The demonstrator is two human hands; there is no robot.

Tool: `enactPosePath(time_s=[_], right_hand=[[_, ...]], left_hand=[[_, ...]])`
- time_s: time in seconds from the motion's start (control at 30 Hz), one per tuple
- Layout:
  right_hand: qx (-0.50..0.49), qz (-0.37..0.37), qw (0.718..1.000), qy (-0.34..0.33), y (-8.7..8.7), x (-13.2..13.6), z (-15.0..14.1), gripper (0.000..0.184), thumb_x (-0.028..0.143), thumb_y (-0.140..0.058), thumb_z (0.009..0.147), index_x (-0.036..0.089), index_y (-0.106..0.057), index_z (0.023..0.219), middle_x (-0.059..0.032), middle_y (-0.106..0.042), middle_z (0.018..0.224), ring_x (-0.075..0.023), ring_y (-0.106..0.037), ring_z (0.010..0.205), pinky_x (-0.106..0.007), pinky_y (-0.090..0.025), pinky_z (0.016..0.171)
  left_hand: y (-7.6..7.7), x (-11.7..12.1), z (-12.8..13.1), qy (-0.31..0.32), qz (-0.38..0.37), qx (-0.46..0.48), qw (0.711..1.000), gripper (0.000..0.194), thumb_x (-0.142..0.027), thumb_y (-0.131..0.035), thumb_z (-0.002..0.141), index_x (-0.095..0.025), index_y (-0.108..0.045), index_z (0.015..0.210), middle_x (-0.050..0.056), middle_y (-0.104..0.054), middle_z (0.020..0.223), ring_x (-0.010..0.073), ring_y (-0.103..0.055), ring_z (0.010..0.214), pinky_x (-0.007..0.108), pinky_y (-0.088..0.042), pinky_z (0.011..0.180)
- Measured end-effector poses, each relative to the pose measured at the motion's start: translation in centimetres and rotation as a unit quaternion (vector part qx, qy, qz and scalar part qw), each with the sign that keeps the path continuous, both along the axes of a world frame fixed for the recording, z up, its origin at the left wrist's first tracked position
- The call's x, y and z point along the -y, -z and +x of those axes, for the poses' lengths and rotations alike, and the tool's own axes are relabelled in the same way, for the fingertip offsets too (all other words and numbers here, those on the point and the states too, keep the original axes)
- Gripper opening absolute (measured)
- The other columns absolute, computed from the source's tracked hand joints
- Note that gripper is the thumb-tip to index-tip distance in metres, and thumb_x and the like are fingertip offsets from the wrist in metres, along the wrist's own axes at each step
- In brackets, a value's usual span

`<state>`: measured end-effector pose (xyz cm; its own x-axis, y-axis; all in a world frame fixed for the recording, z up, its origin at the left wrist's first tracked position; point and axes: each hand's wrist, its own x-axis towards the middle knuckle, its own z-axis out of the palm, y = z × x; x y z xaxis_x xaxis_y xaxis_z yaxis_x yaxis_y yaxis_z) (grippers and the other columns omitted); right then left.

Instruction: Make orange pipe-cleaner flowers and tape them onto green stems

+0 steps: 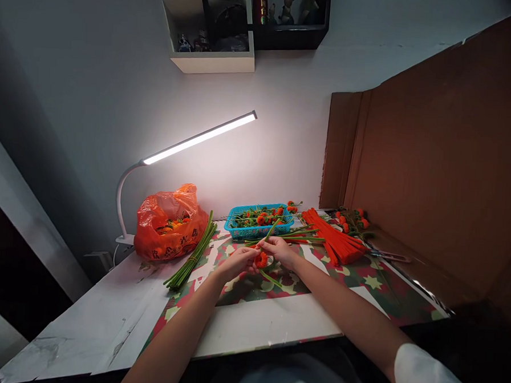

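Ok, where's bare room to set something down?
The white tabletop left of the green stem bundle, in front of the orange bag, and the front strip between the forearms. It's crowded beyond the right hand: blue basket, red strips.

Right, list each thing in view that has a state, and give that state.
Desk lamp: lit.
Orange plastic bag: open, orange contents showing.
Green stem bundle: lying gathered.
Blue basket: holding orange flowers.
Orange-red strips: lying bunched.
Left hand: fingers bent, exact grip unclear.
Right hand: fingers pinching a green stem.
Green stem: held tilted.
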<state>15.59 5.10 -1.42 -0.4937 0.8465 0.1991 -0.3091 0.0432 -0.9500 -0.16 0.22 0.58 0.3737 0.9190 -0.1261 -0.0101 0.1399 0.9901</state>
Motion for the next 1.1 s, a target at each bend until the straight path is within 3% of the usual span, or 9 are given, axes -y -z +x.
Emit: enactPosePath(time_s=[0.33, 0.67, 0.93, 1.1], right_hand=[[0.041, 0.049, 0.998, 0.018, -0.1, 0.2, 0.1, 0.046, 0.053, -0.076, 0.056, 0.013, -0.068, 0.078, -0.0025, -0.067, 0.072, -0.0125, -0.060, 0.066, -0.025, -0.047, 0.066], [0.061, 0.094, 0.992, 0.051, 0.5, -0.2, -0.3, 0.044, 0.053, -0.071, 0.061, 0.012, -0.067, 0.077, -0.0031, -0.066, 0.072, -0.0134, -0.057, 0.064, -0.026, -0.045, 0.061], [0.076, 0.115, 0.988, 0.067, 0.1, 0.1, -0.2, 0.039, 0.050, -0.070, 0.063, 0.013, -0.066, 0.072, -0.0016, -0.064, 0.066, -0.0129, -0.056, 0.061, -0.025, -0.043, 0.060], [0.076, 0.109, 0.989, 0.068, -0.2, 0.6, -0.2, 0.038, 0.052, -0.068, 0.064, 0.014, -0.066, 0.073, -0.0014, -0.064, 0.066, -0.0146, -0.057, 0.063, -0.026, -0.044, 0.060]], left_hand=[[-0.2, 0.1, 0.0, -0.017, -0.032, 0.004, 0.999, 0.028, -0.036, -0.072, 0.064, -0.011, -0.061, 0.072, 0.003, -0.064, 0.060, 0.0097, -0.059, 0.048, 0.020, -0.048, 0.052], [-0.7, 0.4, 0.1, -0.013, -0.058, 0.015, 0.998, 0.023, -0.028, -0.075, 0.060, -0.010, -0.063, 0.068, 0.004, -0.067, 0.060, 0.0107, -0.063, 0.051, 0.020, -0.053, 0.058], [0.0, 0.1, 0.2, -0.025, -0.035, -0.012, 0.999, 0.023, -0.030, -0.074, 0.064, -0.011, -0.063, 0.068, 0.004, -0.064, 0.056, 0.0106, -0.062, 0.051, 0.019, -0.050, 0.054], [0.4, -0.1, 0.2, -0.008, -0.018, 0.015, 1.000, 0.031, -0.040, -0.071, 0.069, -0.010, -0.065, 0.074, 0.004, -0.065, 0.065, 0.0084, -0.057, 0.051, 0.019, -0.048, 0.050]])
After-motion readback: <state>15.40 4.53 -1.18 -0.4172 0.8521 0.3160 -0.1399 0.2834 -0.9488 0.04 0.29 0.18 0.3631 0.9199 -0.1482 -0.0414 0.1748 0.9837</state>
